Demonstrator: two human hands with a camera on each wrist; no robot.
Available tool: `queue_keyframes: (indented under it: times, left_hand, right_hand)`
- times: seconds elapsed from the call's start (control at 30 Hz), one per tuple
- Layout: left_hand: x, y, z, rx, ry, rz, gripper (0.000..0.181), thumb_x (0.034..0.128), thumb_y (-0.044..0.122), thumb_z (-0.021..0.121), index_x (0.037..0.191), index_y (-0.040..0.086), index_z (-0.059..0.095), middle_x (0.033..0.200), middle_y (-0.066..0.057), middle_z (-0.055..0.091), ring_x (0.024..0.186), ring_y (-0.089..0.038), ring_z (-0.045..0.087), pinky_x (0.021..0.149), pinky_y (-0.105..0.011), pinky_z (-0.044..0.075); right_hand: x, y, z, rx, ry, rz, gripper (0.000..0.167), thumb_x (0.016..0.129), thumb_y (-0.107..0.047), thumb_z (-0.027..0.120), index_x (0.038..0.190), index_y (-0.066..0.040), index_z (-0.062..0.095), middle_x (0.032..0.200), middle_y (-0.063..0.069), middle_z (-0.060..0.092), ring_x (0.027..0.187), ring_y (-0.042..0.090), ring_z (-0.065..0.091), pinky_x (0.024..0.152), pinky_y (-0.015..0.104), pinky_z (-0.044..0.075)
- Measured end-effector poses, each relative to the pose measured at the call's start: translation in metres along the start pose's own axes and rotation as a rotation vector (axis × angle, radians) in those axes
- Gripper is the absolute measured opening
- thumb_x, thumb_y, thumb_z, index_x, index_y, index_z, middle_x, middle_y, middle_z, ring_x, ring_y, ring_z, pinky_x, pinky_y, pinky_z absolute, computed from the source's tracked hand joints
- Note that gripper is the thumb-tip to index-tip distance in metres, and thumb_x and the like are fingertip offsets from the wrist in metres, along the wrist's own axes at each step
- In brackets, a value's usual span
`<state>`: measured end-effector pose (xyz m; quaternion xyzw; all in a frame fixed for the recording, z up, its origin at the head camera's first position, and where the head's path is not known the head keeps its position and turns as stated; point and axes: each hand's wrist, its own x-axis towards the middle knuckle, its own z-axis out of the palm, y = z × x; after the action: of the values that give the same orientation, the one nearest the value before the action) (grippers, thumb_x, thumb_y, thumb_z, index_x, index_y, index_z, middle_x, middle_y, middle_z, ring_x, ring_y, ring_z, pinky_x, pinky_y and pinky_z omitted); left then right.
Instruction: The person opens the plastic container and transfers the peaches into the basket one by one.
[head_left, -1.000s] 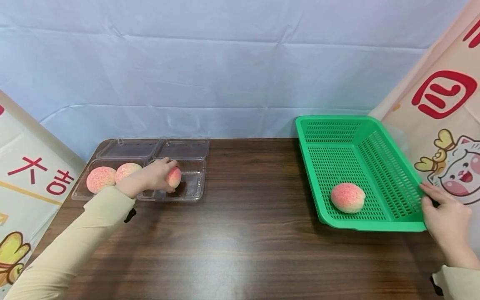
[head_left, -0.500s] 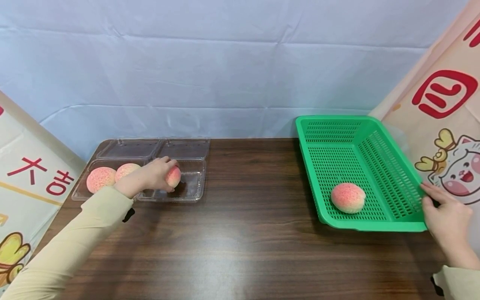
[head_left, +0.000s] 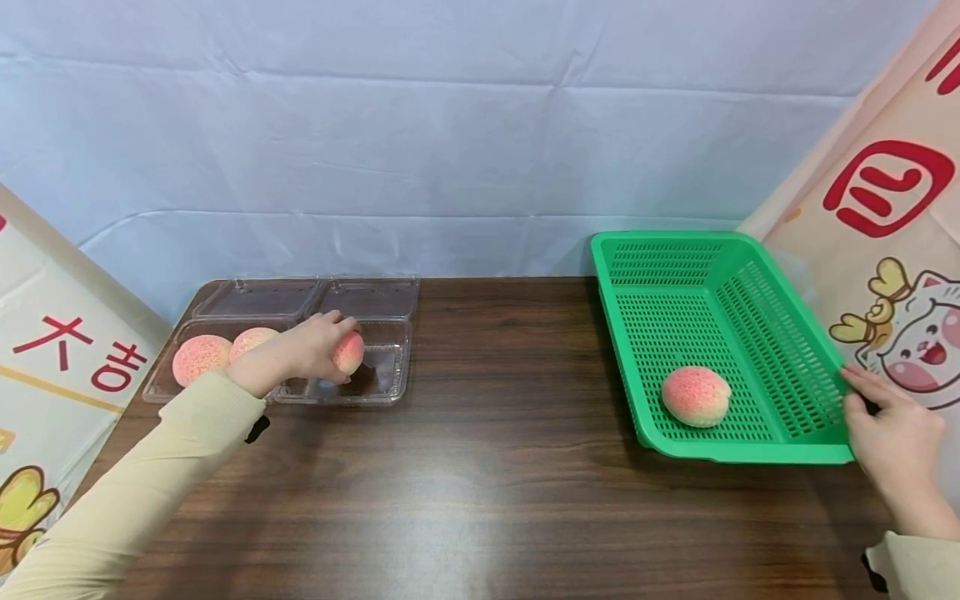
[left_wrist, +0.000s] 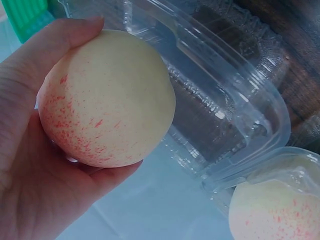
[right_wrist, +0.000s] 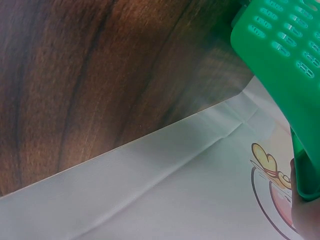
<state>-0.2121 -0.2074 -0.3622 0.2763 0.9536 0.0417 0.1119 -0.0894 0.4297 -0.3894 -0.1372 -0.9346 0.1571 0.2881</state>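
Observation:
My left hand (head_left: 313, 348) grips a pink and cream peach (head_left: 348, 353) over the right compartment of a clear plastic container (head_left: 396, 398). The left wrist view shows that peach (left_wrist: 107, 100) between thumb and fingers of the hand (left_wrist: 35, 125), with the clear tray (left_wrist: 225, 100) behind it. Two more peaches, one outer (head_left: 201, 359) and one inner (head_left: 253, 340), lie in the left compartment, the inner partly behind my wrist. My right hand (head_left: 894, 442) holds the right rim of a green basket (head_left: 750, 452); one peach (head_left: 696, 396) lies inside near its front left.
The clear container's lids (head_left: 371, 297) lie folded back toward the rear edge. Brown wooden table (head_left: 495, 400) spans the space between container and basket. A pale cloth (head_left: 480, 150) hangs behind, with printed sheets (head_left: 892, 275) at both sides.
The left hand and its peach have shifted only very slightly over the container. The right hand and the basket have stayed put.

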Motion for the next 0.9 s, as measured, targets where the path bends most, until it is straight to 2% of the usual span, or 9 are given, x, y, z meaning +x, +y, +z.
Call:
queue_keyframes:
  times: [0.4, 0.47, 0.57, 0.63, 0.67, 0.73, 0.77, 0.83, 0.9]
  left_hand:
    - [0.0, 0.006, -0.005, 0.019, -0.001, 0.011, 0.08, 0.0647, 0.026, 0.078, 0.128, -0.009, 0.043, 0.12, -0.03, 0.046, 0.106, -0.046, 0.047, 0.084, -0.051, 0.042]
    - [0.0, 0.007, -0.005, 0.019, 0.002, 0.014, 0.08, 0.0646, 0.026, 0.078, 0.128, -0.009, 0.043, 0.12, -0.031, 0.045, 0.107, -0.047, 0.046, 0.085, -0.052, 0.042]
    - [0.001, 0.008, -0.006, 0.024, 0.006, 0.022, 0.079, 0.0644, 0.025, 0.078, 0.127, -0.009, 0.043, 0.119, -0.03, 0.046, 0.106, -0.046, 0.046, 0.084, -0.052, 0.042]
    - [0.001, 0.009, -0.006, 0.027, 0.002, 0.021, 0.08, 0.0648, 0.026, 0.078, 0.128, -0.009, 0.043, 0.12, -0.03, 0.046, 0.106, -0.046, 0.046, 0.084, -0.052, 0.042]
    - [0.001, 0.009, -0.007, 0.028, -0.002, 0.02, 0.08, 0.065, 0.026, 0.078, 0.128, -0.009, 0.042, 0.121, -0.031, 0.045, 0.107, -0.047, 0.046, 0.085, -0.052, 0.042]
    - [0.001, 0.01, -0.007, 0.028, -0.006, 0.02, 0.081, 0.0653, 0.026, 0.078, 0.129, -0.009, 0.042, 0.121, -0.031, 0.045, 0.107, -0.047, 0.046, 0.084, -0.052, 0.042]
    - [0.001, 0.01, -0.008, 0.03, -0.009, 0.018, 0.082, 0.0658, 0.027, 0.078, 0.129, -0.009, 0.041, 0.122, -0.031, 0.044, 0.108, -0.047, 0.045, 0.085, -0.052, 0.041]
    - [0.001, 0.011, -0.009, 0.029, -0.01, 0.022, 0.082, 0.066, 0.026, 0.078, 0.129, -0.01, 0.041, 0.122, -0.031, 0.044, 0.108, -0.047, 0.045, 0.084, -0.052, 0.042]
    - [0.002, 0.013, -0.01, 0.028, -0.01, 0.025, 0.082, 0.0661, 0.026, 0.078, 0.129, -0.01, 0.041, 0.122, -0.031, 0.044, 0.107, -0.047, 0.046, 0.085, -0.052, 0.041]
  right_hand:
    - [0.001, -0.002, -0.001, -0.007, -0.025, 0.027, 0.032, 0.086, -0.002, 0.045, 0.111, 0.006, 0.062, 0.119, 0.018, 0.057, 0.12, 0.022, 0.046, 0.064, 0.013, 0.02]
    - [0.0, -0.002, -0.001, -0.006, -0.018, 0.019, 0.031, 0.085, -0.002, 0.045, 0.11, 0.006, 0.063, 0.118, 0.019, 0.057, 0.116, 0.009, 0.048, 0.06, 0.013, 0.019]
    - [0.0, -0.002, -0.003, -0.013, -0.024, 0.009, 0.031, 0.085, -0.002, 0.045, 0.11, 0.006, 0.063, 0.117, 0.02, 0.057, 0.082, -0.018, 0.049, 0.052, 0.015, 0.018]
    - [0.001, -0.002, -0.004, -0.018, -0.034, 0.005, 0.031, 0.085, -0.002, 0.045, 0.11, 0.006, 0.062, 0.117, 0.02, 0.057, 0.061, -0.028, 0.028, 0.046, 0.019, 0.017]
    - [0.001, -0.003, -0.004, -0.019, -0.035, 0.005, 0.031, 0.085, -0.002, 0.045, 0.11, 0.006, 0.062, 0.117, 0.02, 0.057, 0.058, -0.028, 0.016, 0.045, 0.02, 0.017]
    - [0.001, -0.003, -0.004, -0.021, -0.037, 0.01, 0.032, 0.086, -0.003, 0.045, 0.111, 0.006, 0.062, 0.118, 0.02, 0.057, 0.064, -0.022, 0.04, 0.046, 0.019, 0.017]
    - [0.0, -0.003, -0.003, -0.023, -0.036, 0.011, 0.032, 0.086, -0.003, 0.045, 0.111, 0.006, 0.062, 0.118, 0.019, 0.057, 0.066, -0.022, 0.041, 0.046, 0.019, 0.017]
    - [0.0, -0.002, -0.002, -0.022, -0.028, 0.014, 0.032, 0.086, -0.003, 0.045, 0.111, 0.005, 0.062, 0.118, 0.018, 0.057, 0.092, -0.01, 0.053, 0.051, 0.016, 0.018]
    - [0.0, -0.002, -0.002, -0.019, -0.025, 0.022, 0.032, 0.086, -0.004, 0.045, 0.112, 0.004, 0.062, 0.119, 0.017, 0.057, 0.112, 0.01, 0.051, 0.06, 0.012, 0.022]
